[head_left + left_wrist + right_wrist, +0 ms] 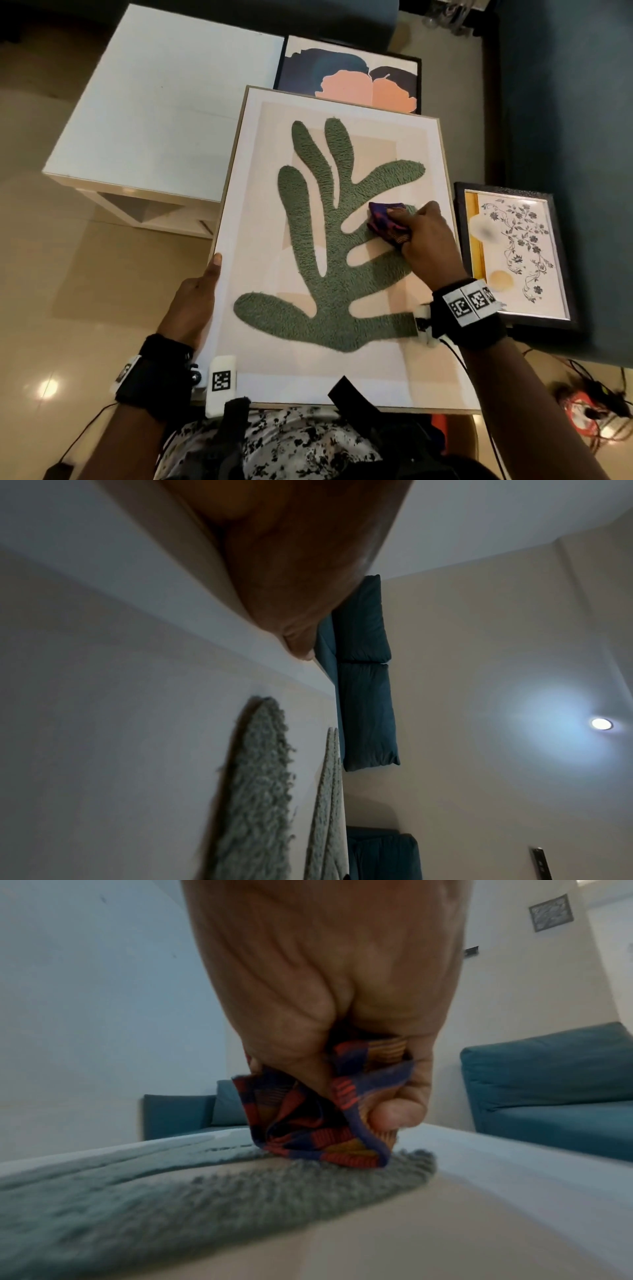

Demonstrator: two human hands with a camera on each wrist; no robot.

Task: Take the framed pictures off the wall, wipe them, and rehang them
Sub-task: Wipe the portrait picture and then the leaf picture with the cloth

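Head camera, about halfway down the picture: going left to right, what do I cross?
White side table → left hand on the frame's edge → big leaf picture → right hand gripping the cloth → small flower picture.

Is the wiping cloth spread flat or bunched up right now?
Bunched: the cloth is crumpled into folds in the right hand, pressed on the green-leaf picture.

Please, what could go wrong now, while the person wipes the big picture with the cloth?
1. The left hand holds the big picture by one edge only, apparently against the body; pressing could tip it or make it slip.
2. The cloth, bunched in the right hand, rubs the fuzzy green shape; it might snag the fibres.
3. A slip could strike the flower picture lying just beside.
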